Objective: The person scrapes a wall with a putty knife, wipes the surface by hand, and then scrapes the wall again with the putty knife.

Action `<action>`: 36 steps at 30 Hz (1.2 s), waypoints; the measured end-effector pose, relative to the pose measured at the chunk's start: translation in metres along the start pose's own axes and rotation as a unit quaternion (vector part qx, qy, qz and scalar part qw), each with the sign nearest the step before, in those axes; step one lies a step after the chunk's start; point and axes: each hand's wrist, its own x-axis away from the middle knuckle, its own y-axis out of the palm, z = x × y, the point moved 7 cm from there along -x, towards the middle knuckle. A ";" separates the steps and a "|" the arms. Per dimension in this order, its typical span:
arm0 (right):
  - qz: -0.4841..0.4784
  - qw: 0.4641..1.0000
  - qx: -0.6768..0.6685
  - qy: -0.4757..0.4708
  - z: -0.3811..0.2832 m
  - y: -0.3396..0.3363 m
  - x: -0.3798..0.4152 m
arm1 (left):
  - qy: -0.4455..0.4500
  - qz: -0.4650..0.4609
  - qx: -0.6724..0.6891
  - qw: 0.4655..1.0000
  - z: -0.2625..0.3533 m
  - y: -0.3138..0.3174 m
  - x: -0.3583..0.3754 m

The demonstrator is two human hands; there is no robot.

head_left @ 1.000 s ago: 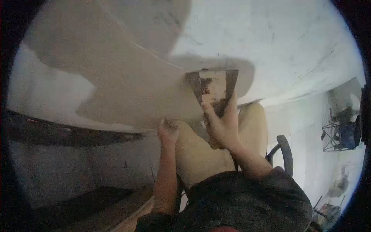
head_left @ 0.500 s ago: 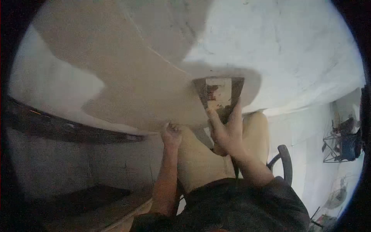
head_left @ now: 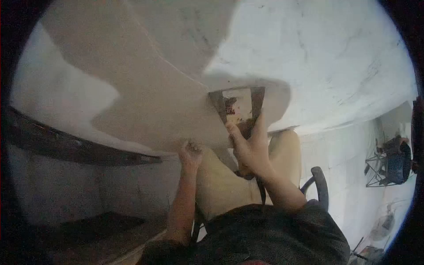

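Observation:
My right hand [head_left: 252, 150] grips a broad putty knife [head_left: 238, 104] from below. Its thumb and fingers lie along the two sides of the flared blade. The blade bears a worn pale label with dark print, and its wide top edge meets a large whitish work surface [head_left: 318, 66]. My left hand [head_left: 191, 152] is curled into a loose fist near the surface's front edge, above my left thigh. Nothing shows sticking out of that fist.
Broad darker shadowed areas [head_left: 150, 88] cover the left and middle of the surface. A dark beam [head_left: 79, 145] runs beneath its left edge. A black chair armrest [head_left: 320, 185] stands at my right. Farther right is a dark object on a wire-like frame [head_left: 391, 165].
The putty knife and my right hand have shifted slightly left along the surface. My left hand stays curled near the edge. The whole view has moved a little.

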 end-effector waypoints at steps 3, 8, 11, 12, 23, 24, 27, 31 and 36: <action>-0.022 1.000 -0.006 -0.018 -0.002 -0.005 -0.001 | -0.003 0.022 0.029 0.999 -0.004 0.002 0.007; -0.096 0.975 -0.162 0.119 0.009 -0.020 0.008 | 0.028 -0.010 -0.020 0.999 0.008 0.007 -0.002; -0.119 0.976 -0.169 0.071 0.010 -0.022 0.002 | -0.002 0.004 0.025 1.000 0.000 0.018 0.012; -0.138 0.977 -0.141 0.080 0.011 -0.024 -0.001 | -0.009 0.023 0.045 0.999 -0.001 0.023 0.020; -0.157 0.981 -0.079 0.087 -0.014 -0.020 -0.020 | 0.019 0.038 -0.025 0.999 0.002 0.011 0.009; -0.148 0.984 -0.041 0.095 -0.017 -0.023 -0.020 | 0.031 0.045 -0.020 0.998 0.004 0.015 0.010; -0.120 0.991 0.026 -0.061 -0.040 -0.026 -0.025 | 0.026 -0.020 -0.006 0.999 0.009 0.025 0.010; -0.147 0.989 0.006 -0.022 -0.049 -0.028 -0.033 | 0.014 0.011 -0.045 0.999 0.000 0.031 0.017; -0.156 0.986 -0.039 0.037 -0.060 -0.035 -0.037 | 0.056 0.037 -0.066 0.996 0.002 0.036 0.023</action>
